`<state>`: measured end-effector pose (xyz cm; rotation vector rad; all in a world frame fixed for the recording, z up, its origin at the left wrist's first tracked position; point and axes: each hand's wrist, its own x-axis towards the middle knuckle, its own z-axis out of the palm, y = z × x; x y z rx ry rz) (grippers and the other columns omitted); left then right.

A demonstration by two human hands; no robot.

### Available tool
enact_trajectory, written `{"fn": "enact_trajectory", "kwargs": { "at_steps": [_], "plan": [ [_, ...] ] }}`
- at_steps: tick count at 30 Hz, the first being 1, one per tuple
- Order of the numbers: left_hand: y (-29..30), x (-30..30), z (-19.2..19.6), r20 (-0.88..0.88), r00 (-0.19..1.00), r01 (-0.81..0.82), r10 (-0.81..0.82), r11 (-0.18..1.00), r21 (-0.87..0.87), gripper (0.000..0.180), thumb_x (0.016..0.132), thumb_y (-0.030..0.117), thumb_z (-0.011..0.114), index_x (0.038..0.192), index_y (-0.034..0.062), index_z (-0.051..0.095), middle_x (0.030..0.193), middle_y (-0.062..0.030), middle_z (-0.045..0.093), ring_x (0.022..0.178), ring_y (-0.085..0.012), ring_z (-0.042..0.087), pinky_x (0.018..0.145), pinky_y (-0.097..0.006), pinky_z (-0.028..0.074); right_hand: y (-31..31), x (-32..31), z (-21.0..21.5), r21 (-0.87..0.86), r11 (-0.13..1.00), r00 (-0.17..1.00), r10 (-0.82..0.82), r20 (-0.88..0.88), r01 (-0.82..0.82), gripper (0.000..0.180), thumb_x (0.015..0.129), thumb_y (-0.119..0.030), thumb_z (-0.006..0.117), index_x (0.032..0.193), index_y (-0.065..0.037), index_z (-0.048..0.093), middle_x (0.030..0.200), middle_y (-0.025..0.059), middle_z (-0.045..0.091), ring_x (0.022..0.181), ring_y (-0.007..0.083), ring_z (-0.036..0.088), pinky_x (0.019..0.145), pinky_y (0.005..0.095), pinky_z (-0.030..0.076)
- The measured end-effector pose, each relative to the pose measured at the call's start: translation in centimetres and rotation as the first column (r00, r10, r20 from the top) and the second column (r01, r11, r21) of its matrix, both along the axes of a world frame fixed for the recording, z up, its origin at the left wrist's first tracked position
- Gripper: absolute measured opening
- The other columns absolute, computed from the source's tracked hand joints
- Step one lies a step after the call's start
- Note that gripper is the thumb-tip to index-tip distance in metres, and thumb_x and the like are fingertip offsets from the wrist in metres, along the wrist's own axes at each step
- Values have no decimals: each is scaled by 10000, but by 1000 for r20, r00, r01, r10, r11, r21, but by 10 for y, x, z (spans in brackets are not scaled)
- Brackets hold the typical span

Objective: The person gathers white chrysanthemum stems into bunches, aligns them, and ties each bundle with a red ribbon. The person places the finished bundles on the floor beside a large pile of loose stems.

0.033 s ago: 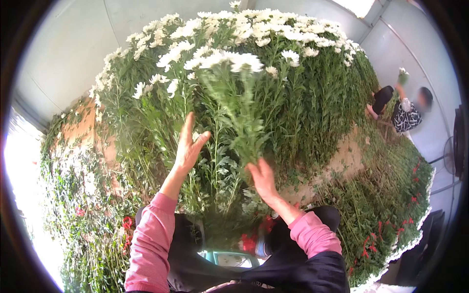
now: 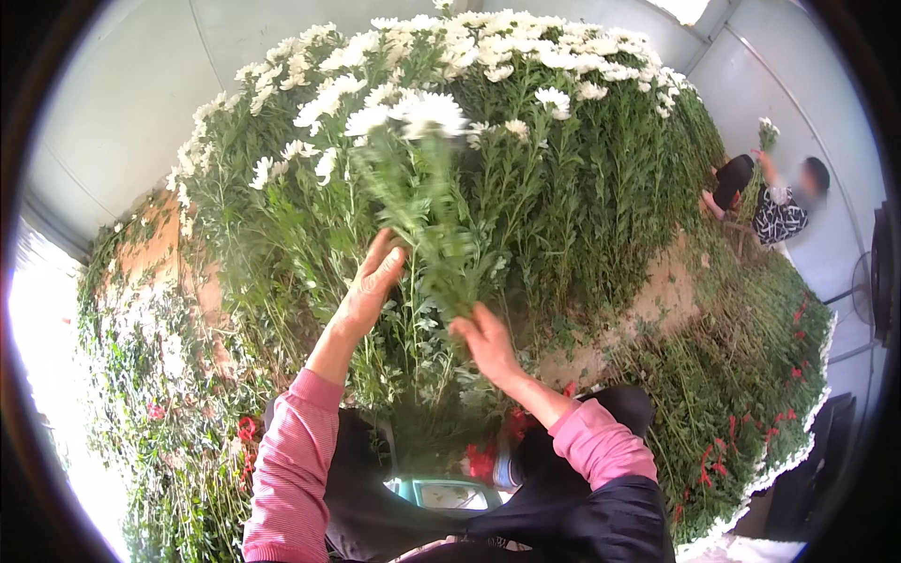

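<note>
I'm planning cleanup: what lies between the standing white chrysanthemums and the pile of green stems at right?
In the head view, a tan strip littered with leafy scraps lies between the white chrysanthemums and the green stem pile.

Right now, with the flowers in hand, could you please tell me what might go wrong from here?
The bunch of white, many-petalled flowers with leafy green stems might tilt or slip, since the bare right hand grips it low, and the bare left hand is open beside it.

Its petals could also bruise against the broad, tall heap of white-flowered green stems close behind.
</note>
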<state>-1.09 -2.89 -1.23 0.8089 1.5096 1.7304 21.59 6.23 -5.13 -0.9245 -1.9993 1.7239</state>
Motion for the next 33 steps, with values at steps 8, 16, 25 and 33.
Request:
{"fn": "enact_trajectory", "kwargs": {
  "at_steps": [8,16,25,33],
  "plan": [
    [3,12,25,557,827,13,-77,993,118,187,984,228,615,1031,48,628,772,-81,667,611,-206,643,563,-365,557,28,-36,3,151,952,952,-234,-198,265,292,993,-279,586,1188,-62,585,1038,80,605,968,184,577,849,344,478],
    [7,13,36,528,848,-61,39,998,24,207,971,232,631,1002,31,591,756,-89,656,590,-210,650,507,-337,532,75,-60,-72,301,907,950,-311,10,294,249,858,-210,675,1022,-46,586,945,131,685,847,286,675,763,369,518],
    [16,23,36,576,814,-145,79,987,69,146,955,181,643,912,50,594,727,-76,633,569,-191,602,516,-342,513,67,-60,-83,252,967,994,-66,88,42,386,865,-376,724,954,-19,608,771,85,636,653,227,571,601,354,462],
    [-8,11,43,533,844,-135,67,987,90,245,991,212,587,1101,-7,608,928,-140,684,766,-239,682,615,-355,574,40,-59,6,-583,812,900,-263,-349,11,251,1033,-231,529,1245,-120,454,1002,40,623,777,155,650,561,236,444]
  ]
}}
